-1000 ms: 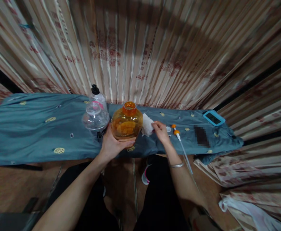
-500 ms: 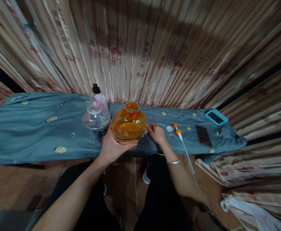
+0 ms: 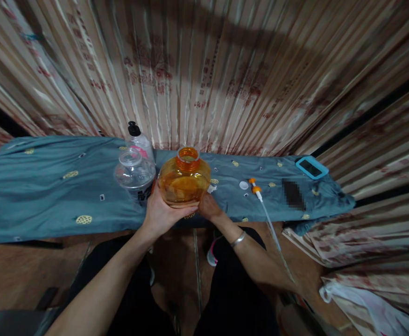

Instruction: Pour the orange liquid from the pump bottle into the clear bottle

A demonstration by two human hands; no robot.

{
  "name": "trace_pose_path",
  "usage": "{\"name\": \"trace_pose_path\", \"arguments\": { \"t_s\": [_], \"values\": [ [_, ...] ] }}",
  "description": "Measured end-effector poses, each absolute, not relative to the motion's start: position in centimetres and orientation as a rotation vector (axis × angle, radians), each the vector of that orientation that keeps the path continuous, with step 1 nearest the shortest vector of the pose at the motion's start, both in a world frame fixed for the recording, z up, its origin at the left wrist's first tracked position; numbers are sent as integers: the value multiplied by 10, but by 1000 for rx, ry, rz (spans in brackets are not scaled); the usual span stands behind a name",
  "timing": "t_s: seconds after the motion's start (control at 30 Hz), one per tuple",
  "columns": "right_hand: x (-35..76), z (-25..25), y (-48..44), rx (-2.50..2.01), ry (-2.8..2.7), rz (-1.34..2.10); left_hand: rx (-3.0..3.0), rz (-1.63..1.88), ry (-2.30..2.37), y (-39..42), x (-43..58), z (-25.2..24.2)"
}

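An orange see-through jar (image 3: 184, 182) with an open mouth is held just above the front edge of a table covered in blue cloth (image 3: 50, 196). My left hand (image 3: 160, 215) grips the jar from below on its left side. My right hand (image 3: 209, 207) is under the jar's right side, pressed against its bottom. A small piece of white tissue (image 3: 211, 189) shows just behind the jar; whether my right hand holds it cannot be told.
A clear plastic jar (image 3: 134, 173) and a bottle with a black cap (image 3: 138, 141) stand left of the orange jar. A pump tube with orange collar (image 3: 261, 202), a small white cap (image 3: 243, 185), a dark object (image 3: 293, 194) and a blue-cased phone (image 3: 311, 167) lie right. Curtains hang behind.
My right hand has moved from the tissue beside the jar down to the jar's underside. The large white tissue is now mostly out of sight behind the jar.
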State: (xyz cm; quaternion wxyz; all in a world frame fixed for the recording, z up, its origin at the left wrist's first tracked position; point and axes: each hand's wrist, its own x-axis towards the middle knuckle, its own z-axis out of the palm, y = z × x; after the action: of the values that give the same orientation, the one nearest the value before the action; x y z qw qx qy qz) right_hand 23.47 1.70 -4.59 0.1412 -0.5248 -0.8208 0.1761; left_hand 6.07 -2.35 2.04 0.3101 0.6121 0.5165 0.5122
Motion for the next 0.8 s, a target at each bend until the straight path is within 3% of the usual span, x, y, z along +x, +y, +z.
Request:
{"name": "trace_pose_path", "arguments": {
  "t_s": [0.4,0.8],
  "values": [
    [264,-30,11,-1354,-2181,989,1616,1394,1351,-8,72,6],
    [289,-29,18,-1632,-2026,694,1444,1401,1366,27,92,-33]
  ]
}}
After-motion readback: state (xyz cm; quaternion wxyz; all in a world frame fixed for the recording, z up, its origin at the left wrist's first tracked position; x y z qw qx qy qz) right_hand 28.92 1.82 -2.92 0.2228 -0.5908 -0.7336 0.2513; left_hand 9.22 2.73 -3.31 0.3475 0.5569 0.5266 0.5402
